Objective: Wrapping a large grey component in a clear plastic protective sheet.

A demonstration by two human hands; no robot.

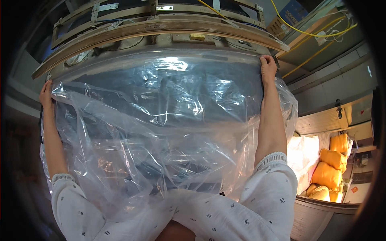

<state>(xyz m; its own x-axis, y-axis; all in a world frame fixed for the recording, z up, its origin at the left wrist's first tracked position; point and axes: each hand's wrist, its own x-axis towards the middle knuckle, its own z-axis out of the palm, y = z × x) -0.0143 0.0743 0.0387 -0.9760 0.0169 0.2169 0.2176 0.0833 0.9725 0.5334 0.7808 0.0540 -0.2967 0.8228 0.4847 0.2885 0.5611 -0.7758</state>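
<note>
A large sheet of clear plastic film (161, 144) spreads in front of me, wrinkled and shiny, with dark grey-blue material (132, 74) showing through it. My left hand (46, 91) is closed on the film's far left corner. At the far right corner, my right hand (268, 67) pinches the film's edge between thumb and fingers. Both arms reach wide apart, so the far edge runs fairly straight between the hands. The near part of the film hangs in loose folds against my white patterned clothing. Whether the film is a bag or a single sheet I cannot tell.
Just beyond the film's far edge runs a long wooden bar (161, 27), part of a slatted frame with metal brackets. A small yellow block (197, 37) lies behind it. Yellow cables (305, 33) hang at upper right. Orange bundles (327, 175) are stacked at lower right.
</note>
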